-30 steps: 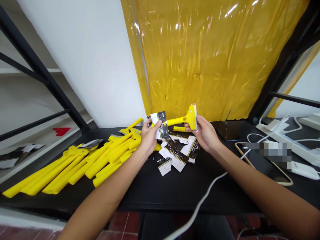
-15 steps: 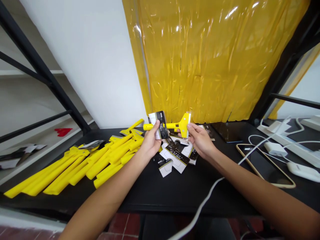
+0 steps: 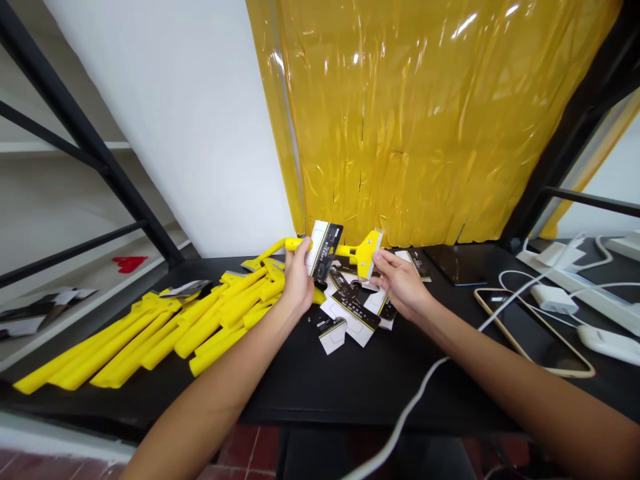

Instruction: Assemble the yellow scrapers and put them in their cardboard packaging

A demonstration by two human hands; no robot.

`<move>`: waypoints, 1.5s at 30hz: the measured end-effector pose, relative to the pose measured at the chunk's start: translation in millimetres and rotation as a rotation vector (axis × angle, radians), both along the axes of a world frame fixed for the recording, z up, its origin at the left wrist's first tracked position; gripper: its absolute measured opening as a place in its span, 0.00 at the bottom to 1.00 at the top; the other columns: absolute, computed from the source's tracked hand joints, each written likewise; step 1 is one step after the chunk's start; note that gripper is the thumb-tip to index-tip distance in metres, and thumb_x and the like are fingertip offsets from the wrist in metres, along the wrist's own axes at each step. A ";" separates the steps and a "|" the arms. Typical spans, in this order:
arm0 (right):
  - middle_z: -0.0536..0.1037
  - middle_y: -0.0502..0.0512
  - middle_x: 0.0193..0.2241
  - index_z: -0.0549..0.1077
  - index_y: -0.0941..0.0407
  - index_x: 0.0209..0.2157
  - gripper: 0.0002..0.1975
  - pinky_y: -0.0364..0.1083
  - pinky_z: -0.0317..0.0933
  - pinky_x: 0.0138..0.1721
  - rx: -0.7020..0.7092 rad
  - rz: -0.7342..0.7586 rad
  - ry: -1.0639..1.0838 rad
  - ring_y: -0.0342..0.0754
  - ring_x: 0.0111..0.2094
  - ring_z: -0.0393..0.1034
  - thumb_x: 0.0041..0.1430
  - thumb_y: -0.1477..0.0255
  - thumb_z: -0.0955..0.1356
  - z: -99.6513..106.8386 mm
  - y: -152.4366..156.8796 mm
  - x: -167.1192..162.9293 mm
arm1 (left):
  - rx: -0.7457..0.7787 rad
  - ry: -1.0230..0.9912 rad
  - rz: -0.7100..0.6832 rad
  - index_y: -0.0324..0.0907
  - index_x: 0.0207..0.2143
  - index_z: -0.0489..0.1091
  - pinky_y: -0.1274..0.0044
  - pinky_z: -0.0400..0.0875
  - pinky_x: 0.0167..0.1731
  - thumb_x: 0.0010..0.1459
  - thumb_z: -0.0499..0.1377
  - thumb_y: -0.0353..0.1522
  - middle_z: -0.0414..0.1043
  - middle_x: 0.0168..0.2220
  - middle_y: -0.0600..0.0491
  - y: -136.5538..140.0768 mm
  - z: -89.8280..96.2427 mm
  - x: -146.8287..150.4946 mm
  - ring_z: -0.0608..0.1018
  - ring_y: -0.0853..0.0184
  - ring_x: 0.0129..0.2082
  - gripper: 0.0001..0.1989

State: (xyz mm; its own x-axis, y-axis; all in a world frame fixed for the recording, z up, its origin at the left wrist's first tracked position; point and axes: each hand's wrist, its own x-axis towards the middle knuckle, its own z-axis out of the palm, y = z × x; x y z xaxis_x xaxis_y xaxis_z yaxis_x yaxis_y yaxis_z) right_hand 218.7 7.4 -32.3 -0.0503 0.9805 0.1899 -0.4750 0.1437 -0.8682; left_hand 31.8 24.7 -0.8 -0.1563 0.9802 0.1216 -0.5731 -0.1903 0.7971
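Note:
A yellow scraper (image 3: 364, 256) is held sideways above the table, its handle to the left and its wide blade head to the right. My left hand (image 3: 299, 280) is closed round the handle and also keeps a black-and-white printed card (image 3: 325, 248) against it. The fingertips of my right hand (image 3: 403, 279) pinch the blade edge of the scraper's head, where a clear cover seems to sit. Beneath both hands lies a loose pile of similar cards (image 3: 353, 310). Several more yellow scrapers (image 3: 220, 313) are heaped to the left of my left hand.
On the right of the black table (image 3: 400, 387) lie a phone (image 3: 535, 333), a dark tablet-like slab (image 3: 455, 265), a white charger (image 3: 554, 299) and a power strip (image 3: 600, 287). A white cable (image 3: 425, 383) crosses the front edge. Yellow plastic sheeting (image 3: 425, 120) hangs behind.
The card in my left hand has tilted and shifted slightly right along the handle. The scraper's head has tipped a little, still between both hands.

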 end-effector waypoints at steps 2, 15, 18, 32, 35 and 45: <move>0.81 0.55 0.45 0.80 0.53 0.37 0.14 0.53 0.74 0.42 0.004 0.032 0.002 0.52 0.43 0.76 0.53 0.59 0.76 -1.3 0.3 -0.3 | 0.028 0.007 0.012 0.40 0.40 0.72 0.76 0.71 0.35 0.48 0.71 0.37 0.79 0.33 0.54 2.2 -0.9 -3.1 0.79 0.67 0.31 0.19; 0.82 0.56 0.37 0.79 0.56 0.34 0.21 0.53 0.73 0.40 -0.017 0.039 -0.016 0.54 0.40 0.77 0.37 0.64 0.81 -1.1 -13.4 -16.4 | 0.012 0.169 -0.318 0.38 0.45 0.75 0.75 0.73 0.38 0.48 0.73 0.37 0.80 0.37 0.50 -21.8 -15.6 21.4 0.80 0.65 0.36 0.23; 0.82 0.57 0.40 0.79 0.55 0.39 0.23 0.53 0.73 0.40 0.021 -0.033 -0.085 0.55 0.41 0.77 0.43 0.59 0.79 -0.8 -13.3 -16.8 | 0.006 0.134 -0.331 0.38 0.46 0.76 0.73 0.74 0.42 0.49 0.73 0.37 0.80 0.38 0.48 -21.5 -15.5 21.7 0.80 0.63 0.38 0.23; 0.78 0.51 0.26 0.76 0.56 0.27 0.20 0.46 0.66 0.30 0.052 -0.088 -0.268 0.46 0.27 0.70 0.50 0.52 0.74 -0.3 -5.0 -5.3 | -0.047 0.202 -0.264 0.35 0.40 0.79 0.68 0.75 0.46 0.46 0.74 0.34 0.81 0.40 0.44 -21.4 -15.7 25.3 0.81 0.60 0.40 0.19; 0.76 0.50 0.24 0.76 0.56 0.26 0.19 0.45 0.65 0.27 0.072 -0.107 -0.254 0.45 0.25 0.67 0.50 0.53 0.74 1.9 -1.8 -3.5 | -0.057 0.237 -0.307 0.36 0.39 0.79 0.69 0.76 0.41 0.48 0.72 0.36 0.81 0.40 0.44 -16.9 -17.1 22.2 0.81 0.61 0.39 0.17; 0.67 0.48 0.17 0.69 0.55 0.24 0.16 0.43 0.56 0.17 -0.185 -0.624 -0.628 0.42 0.16 0.58 0.56 0.58 0.69 -2.7 63.7 95.3 | 0.370 1.121 -0.066 0.46 0.34 0.81 0.69 0.68 0.48 0.50 0.69 0.39 0.79 0.38 0.47 3.6 -26.1 -11.6 0.77 0.56 0.40 0.09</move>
State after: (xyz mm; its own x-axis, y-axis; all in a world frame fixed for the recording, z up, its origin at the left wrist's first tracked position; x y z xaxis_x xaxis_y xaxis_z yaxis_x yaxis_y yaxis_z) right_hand 314.0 71.1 -34.9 0.4600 0.8763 0.1433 0.2113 0.0487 -0.9762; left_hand 20.2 28.3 -26.9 0.2676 0.8589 0.4367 0.3938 -0.5111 0.7640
